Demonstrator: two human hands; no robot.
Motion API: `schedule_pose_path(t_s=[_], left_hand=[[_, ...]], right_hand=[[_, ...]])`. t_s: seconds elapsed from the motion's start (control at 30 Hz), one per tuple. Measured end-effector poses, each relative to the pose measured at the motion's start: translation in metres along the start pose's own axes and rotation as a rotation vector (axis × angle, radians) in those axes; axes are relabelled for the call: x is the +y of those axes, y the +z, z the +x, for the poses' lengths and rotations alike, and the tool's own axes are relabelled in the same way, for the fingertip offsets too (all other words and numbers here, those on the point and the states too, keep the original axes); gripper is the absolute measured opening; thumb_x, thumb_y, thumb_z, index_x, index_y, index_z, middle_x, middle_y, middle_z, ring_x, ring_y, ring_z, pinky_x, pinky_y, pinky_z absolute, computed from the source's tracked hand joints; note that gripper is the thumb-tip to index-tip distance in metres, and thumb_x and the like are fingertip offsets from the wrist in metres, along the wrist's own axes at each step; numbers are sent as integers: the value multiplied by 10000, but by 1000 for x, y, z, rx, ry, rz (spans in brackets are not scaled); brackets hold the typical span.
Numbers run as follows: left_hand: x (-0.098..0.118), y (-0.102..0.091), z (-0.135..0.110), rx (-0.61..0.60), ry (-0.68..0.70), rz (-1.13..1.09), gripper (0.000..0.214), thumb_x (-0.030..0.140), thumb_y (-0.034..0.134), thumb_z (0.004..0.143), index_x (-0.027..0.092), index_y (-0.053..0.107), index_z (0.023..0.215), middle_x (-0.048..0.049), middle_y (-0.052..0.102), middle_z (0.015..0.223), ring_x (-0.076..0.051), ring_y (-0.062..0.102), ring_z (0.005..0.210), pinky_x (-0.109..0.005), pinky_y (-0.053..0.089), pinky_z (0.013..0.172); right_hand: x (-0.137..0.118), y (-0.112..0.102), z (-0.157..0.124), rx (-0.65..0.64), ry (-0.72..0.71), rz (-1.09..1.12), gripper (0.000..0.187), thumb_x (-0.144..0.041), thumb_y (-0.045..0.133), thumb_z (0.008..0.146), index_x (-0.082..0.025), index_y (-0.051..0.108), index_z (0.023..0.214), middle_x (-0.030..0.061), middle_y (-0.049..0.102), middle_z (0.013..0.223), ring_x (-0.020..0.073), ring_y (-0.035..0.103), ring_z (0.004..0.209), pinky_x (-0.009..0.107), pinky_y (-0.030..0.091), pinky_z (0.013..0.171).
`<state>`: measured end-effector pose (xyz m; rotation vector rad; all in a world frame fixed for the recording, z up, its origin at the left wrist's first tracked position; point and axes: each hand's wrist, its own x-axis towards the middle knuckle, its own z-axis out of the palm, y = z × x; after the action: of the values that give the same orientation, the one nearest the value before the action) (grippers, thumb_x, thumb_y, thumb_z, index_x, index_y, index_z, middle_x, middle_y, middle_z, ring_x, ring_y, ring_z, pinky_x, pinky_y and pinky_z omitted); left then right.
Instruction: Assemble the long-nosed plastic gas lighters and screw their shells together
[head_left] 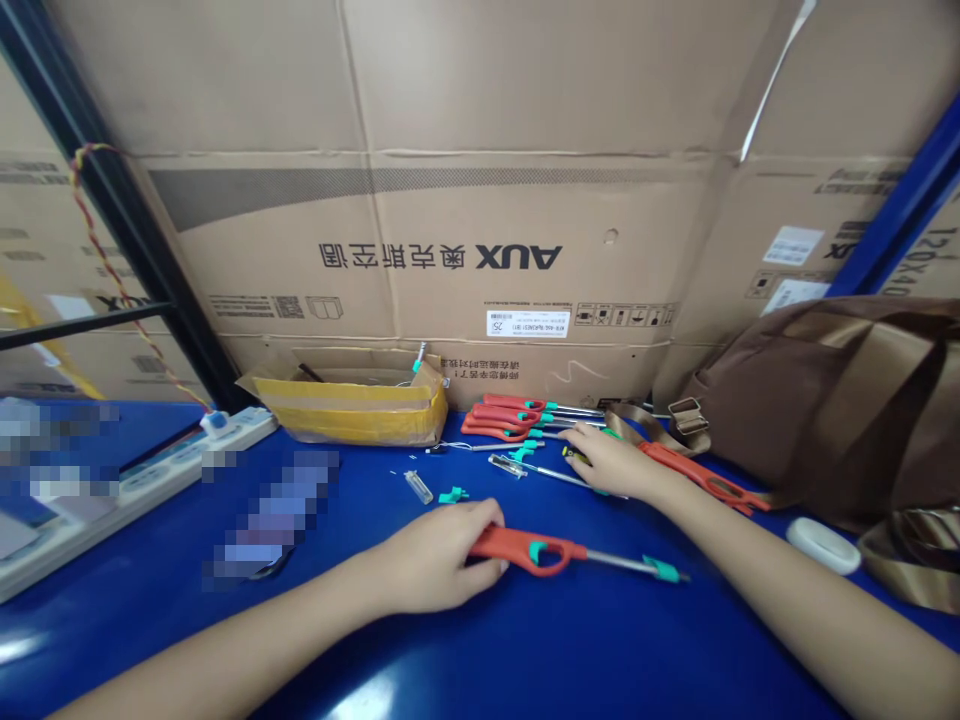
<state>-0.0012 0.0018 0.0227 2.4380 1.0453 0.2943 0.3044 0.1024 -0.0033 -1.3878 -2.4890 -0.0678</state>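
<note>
My left hand (450, 560) is closed around the handle of a red long-nosed lighter (517, 545). Its metal tube points right, with a green piece near the tip. Farther back, my right hand (604, 458) rests low over the table, fingers curled on a small yellow and black object (574, 454), mostly hidden by them. Beside that hand lie several red lighters (502, 415) in a pile and another red lighter (705, 478). A loose metal tube (555, 474), a clear plastic part (508, 465) and a green piece (453, 495) lie nearby.
A yellow-taped cardboard box (360, 415) stands at the back. A clear part (418, 487) lies before it. Left are a blurred-out flat item (277, 515) and a white power strip (142, 490). A brown bag (817, 400) and white case (823, 545) sit right.
</note>
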Motion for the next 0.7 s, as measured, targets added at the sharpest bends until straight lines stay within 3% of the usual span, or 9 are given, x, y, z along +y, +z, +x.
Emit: schedule_pose_path(t_s=[0.13,0.23,0.4,0.57,0.7], left_hand=[[-11,-21,7,177,-159,-87,403,614,555,923,212,547,905,26,569,747,-156,509,662,-260,328,602],[-21,-36,10,303,-178,-132,442,637,619,871,200,556,872,20,593,747,-156,521,675,-252,340,616],[-39,-51,2,426,-253,-214,467,653,650,832,195,565,869,27,600,704,-149,525,626,-250,366,608],[-62,-58,-8,657,-286,-243,490,678,566,875,189,577,849,31,517,723,-139,450,662,-250,341,614],[-78,-60,-2,705,-285,-267,512,684,474,910,184,585,916,24,500,753,-146,449,686,-262,371,649]], right_hand=[[-7,-8,23,109,15,10,364,-311,553,983,-193,586,1326,160,572,1301,302,596,1169,423,513,930],[-9,-6,48,98,-48,32,235,-295,638,946,-229,672,1170,106,605,1234,248,615,1121,383,499,962],[-2,9,77,96,-125,8,101,-217,724,867,-239,748,963,79,645,1075,233,629,973,362,506,836],[-2,14,68,188,-228,-67,161,-135,624,915,-217,760,936,116,666,1134,261,600,1029,417,471,886],[-7,10,42,288,-278,-136,216,-134,556,958,-203,760,977,160,655,1253,287,583,1099,456,445,949]])
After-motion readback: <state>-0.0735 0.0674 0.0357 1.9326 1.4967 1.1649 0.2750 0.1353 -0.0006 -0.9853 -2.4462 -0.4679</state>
